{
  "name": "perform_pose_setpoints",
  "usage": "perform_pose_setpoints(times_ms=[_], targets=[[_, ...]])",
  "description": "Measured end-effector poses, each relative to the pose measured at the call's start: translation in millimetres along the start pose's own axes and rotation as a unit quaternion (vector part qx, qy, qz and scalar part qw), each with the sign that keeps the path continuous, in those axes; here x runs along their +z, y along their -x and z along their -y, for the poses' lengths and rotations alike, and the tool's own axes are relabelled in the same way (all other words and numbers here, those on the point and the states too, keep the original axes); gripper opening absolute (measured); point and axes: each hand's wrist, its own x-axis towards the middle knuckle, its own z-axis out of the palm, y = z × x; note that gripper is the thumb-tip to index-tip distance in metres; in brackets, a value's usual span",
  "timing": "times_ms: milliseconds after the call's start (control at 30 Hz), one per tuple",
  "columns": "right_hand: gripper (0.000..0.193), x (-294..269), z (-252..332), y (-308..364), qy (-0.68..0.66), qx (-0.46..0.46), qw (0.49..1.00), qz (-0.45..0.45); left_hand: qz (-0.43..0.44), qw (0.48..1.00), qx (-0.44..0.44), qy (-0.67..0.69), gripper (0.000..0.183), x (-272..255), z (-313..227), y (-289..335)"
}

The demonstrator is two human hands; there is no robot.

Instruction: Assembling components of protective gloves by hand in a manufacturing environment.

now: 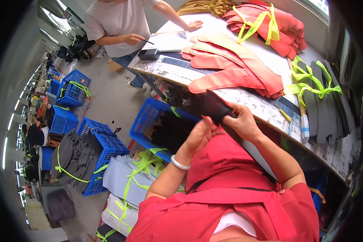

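In front of my red apron, near the table's edge, I hold a black fabric piece [214, 108] with a thin red edge. My right hand [244, 123] is closed on its right side, thumb on top. My left hand [201, 136], with a white bangle at its wrist, has bent fingers at the piece's lower red edge; their hold is partly hidden. Just beyond, long red cut pieces [230, 66] lie fanned in a loose stack on the white table [254, 104].
A yellow-green pen-like tool [285, 115] lies near the edge. Tied bundles of red [288, 34] and grey pieces [320, 109] stand farther right. A person [121, 28] stands across the table's left end. Blue crates [138, 127] and tied stacks [125, 177] fill the floor at left.
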Motion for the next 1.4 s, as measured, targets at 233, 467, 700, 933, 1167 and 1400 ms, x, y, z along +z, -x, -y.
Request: perform_pose_setpoints(times_ms=[233,467,700,933,1167,1400], targets=[[0.032,20.7,40.2,7.8,-0.014,-0.071,0.996,-0.053,0.054,0.975,0.213,-0.017,0.074,87.9,-40.6,-22.7],[0.073,14.8,-76.8,-21.8,0.236,-0.141,0.938,-0.211,-0.052,0.968,0.042,0.242,0.033,12.5,50.9,-63.5],[0.069,20.0,-88.4,-18.6,0.298,-0.127,0.918,-0.229,-0.03,0.979,0.015,0.202,0.041,-10.7,61.6,-73.3],[0.071,23.0,-98.0,-7.6,0.43,-0.091,0.887,-0.14,-0.12,0.971,-0.006,0.206,0.031,-36.3,60.7,-72.8],[0.074,15.4,-112.9,29.6,0.409,-0.012,0.906,0.105,-0.143,0.96,-0.003,0.239,0.029,-46.4,77.6,-77.7],[0.054,27.5,-102.3,-11.9,0.407,0.106,0.881,0.216,-0.146,0.95,-0.005,0.275,0.026,-70.9,83.2,-87.5]])
